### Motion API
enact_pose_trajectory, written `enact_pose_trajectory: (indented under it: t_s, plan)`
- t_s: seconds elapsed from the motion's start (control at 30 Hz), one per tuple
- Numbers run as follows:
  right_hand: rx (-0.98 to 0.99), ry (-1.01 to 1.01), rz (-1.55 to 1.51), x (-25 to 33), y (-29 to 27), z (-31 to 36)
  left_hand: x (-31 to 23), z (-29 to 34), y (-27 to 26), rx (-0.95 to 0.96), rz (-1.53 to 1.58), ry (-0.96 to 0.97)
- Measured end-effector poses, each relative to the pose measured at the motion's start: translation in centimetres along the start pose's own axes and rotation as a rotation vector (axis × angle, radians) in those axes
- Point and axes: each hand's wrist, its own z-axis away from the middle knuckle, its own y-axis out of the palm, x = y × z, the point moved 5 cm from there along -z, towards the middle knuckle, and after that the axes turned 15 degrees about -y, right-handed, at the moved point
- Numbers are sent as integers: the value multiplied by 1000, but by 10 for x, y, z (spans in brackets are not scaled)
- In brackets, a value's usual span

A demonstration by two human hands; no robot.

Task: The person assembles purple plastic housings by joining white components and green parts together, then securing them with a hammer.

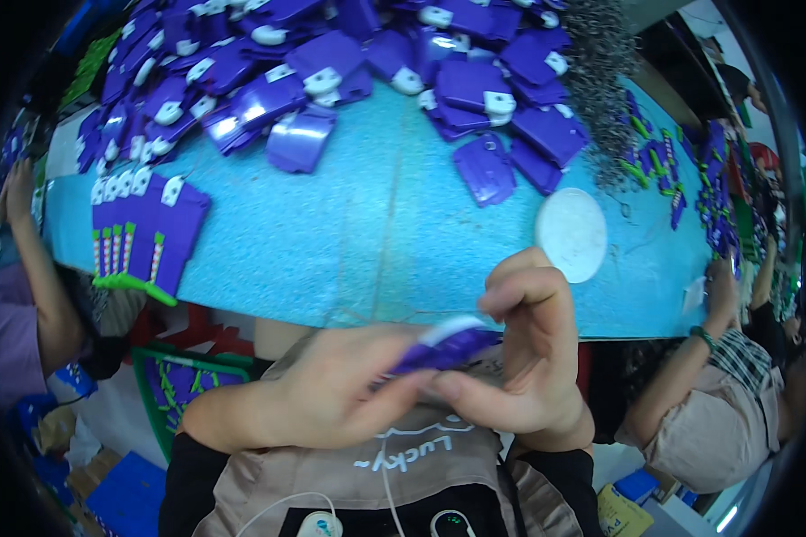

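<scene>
Low in front of my apron, my left hand [331,385] is closed on a flat purple plastic piece with a white end [452,347]. Motion smears the piece, and my left fingers cover part of it. My right hand [542,358] is at its right end, thumb close to the lower edge. Its index finger curls above the white end; anything small between these fingers is too blurred to make out. On the table to the left, several purple pieces with white tops, striped strips and green ends [143,233] lie fanned out.
Many purple pieces with white ends [322,67] heap along the far side of the blue table [331,242]. Beside them is a pile of grey metal wire parts [600,80]. A white round disc [571,234] lies at right. People sit at both sides; a green basket [152,376] stands below left.
</scene>
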Motion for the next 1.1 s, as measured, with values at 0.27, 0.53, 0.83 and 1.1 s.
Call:
enact_pose_trajectory:
  t_s: [0.27, 0.53, 0.83, 1.1]
  plan:
    - [-397, 254, 1093, -46, -184, 32, 20, 2, -6, -55, 657, -436]
    - [2, 42, 1390, -31, -161, 53, 26, 2, -7, -112, 651, -503]
    - [-244, 503, 1018, -50, -165, 54, 16, 1, -6, -119, 640, -481]
    - [-611, 367, 236, -61, -159, 61, 16, -6, 5, -47, 656, -511]
